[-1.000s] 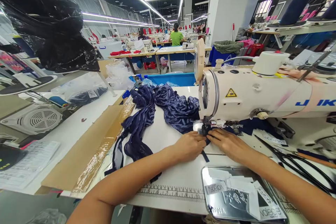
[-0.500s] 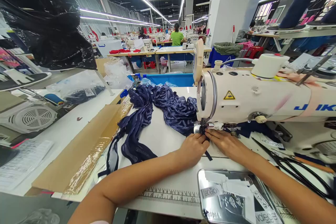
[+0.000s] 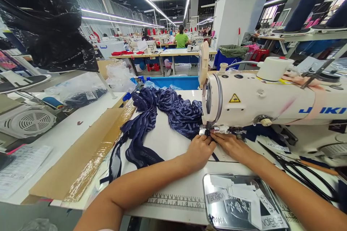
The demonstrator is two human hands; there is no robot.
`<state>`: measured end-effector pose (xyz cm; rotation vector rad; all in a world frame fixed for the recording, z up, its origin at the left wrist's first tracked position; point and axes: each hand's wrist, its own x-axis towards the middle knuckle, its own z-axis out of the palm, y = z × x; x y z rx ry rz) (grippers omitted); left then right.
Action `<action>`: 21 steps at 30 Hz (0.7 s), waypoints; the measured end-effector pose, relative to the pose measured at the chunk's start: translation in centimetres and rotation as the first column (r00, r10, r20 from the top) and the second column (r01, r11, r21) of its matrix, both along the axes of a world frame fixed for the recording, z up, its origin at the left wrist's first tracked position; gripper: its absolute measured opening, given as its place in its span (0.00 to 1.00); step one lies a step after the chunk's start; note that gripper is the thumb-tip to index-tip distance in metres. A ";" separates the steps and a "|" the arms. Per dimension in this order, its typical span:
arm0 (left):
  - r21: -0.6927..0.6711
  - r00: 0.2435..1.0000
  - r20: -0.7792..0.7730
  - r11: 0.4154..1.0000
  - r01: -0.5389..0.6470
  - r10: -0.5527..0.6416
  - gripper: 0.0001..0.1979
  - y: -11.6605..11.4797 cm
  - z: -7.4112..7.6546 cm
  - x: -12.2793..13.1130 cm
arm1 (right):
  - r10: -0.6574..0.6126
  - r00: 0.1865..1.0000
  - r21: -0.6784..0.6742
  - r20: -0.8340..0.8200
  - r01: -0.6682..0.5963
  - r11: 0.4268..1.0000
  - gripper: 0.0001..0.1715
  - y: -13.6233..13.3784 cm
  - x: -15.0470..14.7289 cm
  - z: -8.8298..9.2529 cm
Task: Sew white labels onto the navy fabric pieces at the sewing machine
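My left hand (image 3: pixel 200 150) is at the needle area of a white sewing machine (image 3: pixel 244 97), its fingers curled down on a narrow dark navy strip (image 3: pixel 215 156) whose tail shows below the fingers. Close beside it, my right hand (image 3: pixel 230 146) lies flat with fingers stretched toward the presser foot (image 3: pixel 207 131). The fingertips of both hands nearly meet there, and the piece under them is mostly hidden. Left of the needle, a heap of navy patterned sheer fabric (image 3: pixel 181 113) spreads over the white table (image 3: pixel 170 148), with loose strips trailing toward the front.
A metal tray (image 3: pixel 205 191) with white labels (image 3: pixel 245 202) stands at the front edge. Black scissors (image 3: pixel 306 177) lie right of my right forearm. Cardboard (image 3: pixel 81 155) borders the table's left side, and a black plastic bag (image 3: pixel 56 25) hangs upper left. People work farther back.
Less of the navy strip's tail sticks out below my left hand. Both hands stay at the needle area. The whole view has shifted slightly.
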<state>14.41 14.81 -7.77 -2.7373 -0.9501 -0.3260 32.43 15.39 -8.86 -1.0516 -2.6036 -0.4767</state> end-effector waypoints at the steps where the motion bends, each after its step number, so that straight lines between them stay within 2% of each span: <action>1: 0.009 1.000 0.006 1.000 -0.002 0.002 0.05 0.1 0.0 0.0 | -0.007 1.000 0.000 0.007 0.007 1.000 0.26 0.0 0.0 0.0; 7: 0.064 0.999 0.040 0.998 -0.023 0.021 0.04 0.2 -0.3 0.4 | -0.101 0.995 0.014 0.013 0.101 0.995 0.27 0.1 -0.2 -0.3; 11: 0.009 0.997 0.057 0.998 -0.057 0.056 0.05 -0.3 -0.1 0.2 | -0.114 0.993 0.019 0.018 0.113 0.993 0.25 0.0 -0.5 -0.1; 14: -0.076 0.989 0.063 0.989 -0.130 0.135 0.09 -1.0 0.8 -0.7 | -0.122 0.992 0.015 0.015 0.121 0.992 0.25 0.0 -0.5 0.3; 16: -0.122 0.985 0.014 0.978 -0.172 0.175 0.06 -1.0 1.5 -1.7 | -0.105 0.994 0.027 0.006 0.105 0.994 0.22 0.0 -0.4 0.5; 18: -0.156 0.981 -0.061 0.969 -0.190 0.183 0.06 -0.4 2.3 -2.9 | -0.091 0.996 0.046 -0.014 0.092 0.995 0.19 -0.2 -0.2 0.5; 21: -0.178 0.972 -0.129 0.960 -0.217 0.196 0.09 1.2 3.4 -4.5 | -0.072 0.996 0.012 -0.052 0.073 0.997 0.17 -0.8 -0.3 0.4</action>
